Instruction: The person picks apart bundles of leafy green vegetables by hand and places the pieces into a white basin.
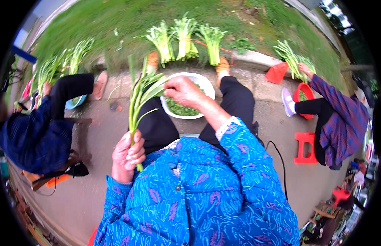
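My left hand (pixel 129 150) is closed around the lower stem of a green leafy stalk (pixel 137 104), which stands upright before my left thigh. At the leaves on the stalk's right side is my right hand (pixel 185 92), its thumb and forefinger pinched together on a leaf edge. Beneath my right hand, between my legs, a white plastic basin (pixel 210 83) holds chopped or torn greens (pixel 182 109). Past the basin, several bundles of the same pale-stemmed greens (pixel 185 41) stand on the grass edge near my feet, with a red string (pixel 200 43) by them.
At the left sits a person in dark blue (pixel 36 141) beside a light blue basin (pixel 76 102) and greens. Another person (pixel 342 123) sits at the right near a red basin (pixel 307 92), a red bag (pixel 276 73) and a red plastic stool (pixel 305 147). A stone curb (pixel 255 61) borders the grass.
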`<state>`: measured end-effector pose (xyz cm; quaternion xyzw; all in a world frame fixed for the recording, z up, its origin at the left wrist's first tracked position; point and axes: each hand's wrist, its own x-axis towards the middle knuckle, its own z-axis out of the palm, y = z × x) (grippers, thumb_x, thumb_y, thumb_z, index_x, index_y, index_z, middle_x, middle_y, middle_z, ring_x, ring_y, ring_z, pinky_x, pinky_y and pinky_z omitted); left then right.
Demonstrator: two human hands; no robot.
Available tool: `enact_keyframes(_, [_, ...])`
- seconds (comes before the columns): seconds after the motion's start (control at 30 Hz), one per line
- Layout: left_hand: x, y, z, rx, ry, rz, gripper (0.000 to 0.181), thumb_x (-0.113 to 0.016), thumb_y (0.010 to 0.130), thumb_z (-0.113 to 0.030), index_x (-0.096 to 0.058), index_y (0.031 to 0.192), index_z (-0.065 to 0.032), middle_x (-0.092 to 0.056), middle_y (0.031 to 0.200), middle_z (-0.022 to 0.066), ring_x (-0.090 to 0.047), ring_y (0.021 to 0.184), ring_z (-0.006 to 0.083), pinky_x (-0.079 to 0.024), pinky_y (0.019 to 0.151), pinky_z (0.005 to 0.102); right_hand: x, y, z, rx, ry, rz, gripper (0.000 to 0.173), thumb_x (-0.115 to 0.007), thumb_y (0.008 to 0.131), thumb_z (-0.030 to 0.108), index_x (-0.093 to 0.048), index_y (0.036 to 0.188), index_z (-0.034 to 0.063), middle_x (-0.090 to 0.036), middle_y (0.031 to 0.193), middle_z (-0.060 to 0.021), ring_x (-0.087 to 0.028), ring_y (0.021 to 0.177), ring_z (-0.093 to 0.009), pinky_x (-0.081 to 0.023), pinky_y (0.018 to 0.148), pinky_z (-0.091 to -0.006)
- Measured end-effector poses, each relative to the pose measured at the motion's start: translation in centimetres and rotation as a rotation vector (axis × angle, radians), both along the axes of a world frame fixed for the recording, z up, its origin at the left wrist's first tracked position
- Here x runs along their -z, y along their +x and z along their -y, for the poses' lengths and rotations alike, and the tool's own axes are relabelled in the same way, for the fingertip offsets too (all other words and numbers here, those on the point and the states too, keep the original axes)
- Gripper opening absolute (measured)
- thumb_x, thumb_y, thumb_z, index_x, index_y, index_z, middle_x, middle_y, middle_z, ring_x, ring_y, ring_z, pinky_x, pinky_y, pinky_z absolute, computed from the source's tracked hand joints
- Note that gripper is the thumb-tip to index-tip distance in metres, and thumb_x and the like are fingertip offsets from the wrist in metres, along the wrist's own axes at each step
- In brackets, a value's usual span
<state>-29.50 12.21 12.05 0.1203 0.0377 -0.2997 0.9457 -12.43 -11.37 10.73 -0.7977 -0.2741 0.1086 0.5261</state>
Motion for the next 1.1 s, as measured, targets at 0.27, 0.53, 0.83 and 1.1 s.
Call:
enact_keyframes(0.27, [-0.2,0.2,0.3,-0.005,0.071,-0.023,0.022,-0.041,0.1,-0.022,-0.043,0.099,-0.0006,-0.043,0.062,0.0036,-0.039,0.042,0.0079,-0.035,0.039,0.0239,0.1,-1.3,0.9,0.126,-0.091,0.055,0.014,-0.06,0.079,0.013,-0.067,0.088,0.0038,-0.065,0.076,-0.0137,-0.064,0.074,-0.028,-0.048,0.068,-0.0373])
enact_keyframes(0.53, [-0.6,0.5,0.6,0.022,0.144,-0.01,0.021,-0.042,0.099,-0.022,-0.044,0.098,-0.0011,-0.042,0.062,0.0031,-0.038,0.042,0.0078,-0.035,0.038,0.0233,0.7,-1.6,0.9,0.352,-0.067,0.027,0.016,-0.055,0.079,0.014,-0.065,0.079,0.0023,-0.063,0.069,-0.0163,-0.063,0.068,-0.031,-0.047,0.064,-0.0407])
enact_keyframes(0.83, [-0.6,0.6,0.1,-0.071,0.178,-0.025,0.021,-0.039,0.101,-0.024,-0.044,0.1,-0.0031,-0.042,0.063,0.0023,-0.038,0.042,0.0079,-0.036,0.038,0.0232,5.3,-0.5,3.0,0.619,0.102,-0.004,0.012,-0.057,0.077,0.007,-0.065,0.08,-0.002,-0.065,0.069,-0.0112,-0.061,0.065,-0.017,-0.048,0.061,-0.0321])
enact_keyframes(1.1, [-1.5,1.2,0.5,-0.148,0.26,-0.014,0.021,-0.04,0.101,-0.023,-0.045,0.101,-0.003,-0.042,0.064,0.0023,-0.038,0.042,0.0079,-0.035,0.037,0.0224,8.2,-0.5,4.5,0.647,-0.118,-0.024,0.016,-0.06,0.078,0.008,-0.062,0.09,-0.0012,-0.067,0.08,-0.0144,-0.066,0.077,-0.03,-0.051,0.073,-0.0395])
